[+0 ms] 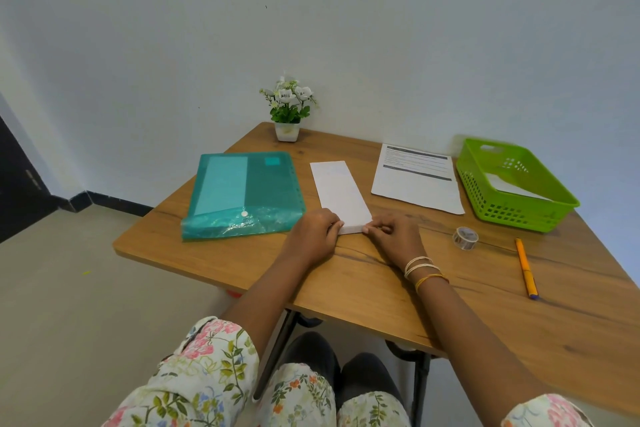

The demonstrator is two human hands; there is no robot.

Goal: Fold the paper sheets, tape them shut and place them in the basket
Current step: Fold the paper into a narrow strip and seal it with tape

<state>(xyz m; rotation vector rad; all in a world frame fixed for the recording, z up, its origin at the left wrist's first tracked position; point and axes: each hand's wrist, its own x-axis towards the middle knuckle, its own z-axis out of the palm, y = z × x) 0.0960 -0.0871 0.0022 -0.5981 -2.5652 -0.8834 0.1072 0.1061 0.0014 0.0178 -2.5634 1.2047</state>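
Note:
A folded white paper strip (341, 192) lies lengthwise on the wooden table (363, 274). My left hand (315, 236) pinches its near left corner with curled fingers. My right hand (394, 236) pinches the near right corner. A flat printed sheet (415, 184) lies to the right of the strip. Beyond that sheet stands the green basket (554, 211), with a folded white paper (512, 185) inside. A roll of clear tape (465, 238) sits on the table to the right of my right hand.
A teal plastic folder (242, 194) with paper inside lies at the left. An orange pen (526, 267) lies near the right edge. A small potted flower (289, 111) stands at the back against the wall.

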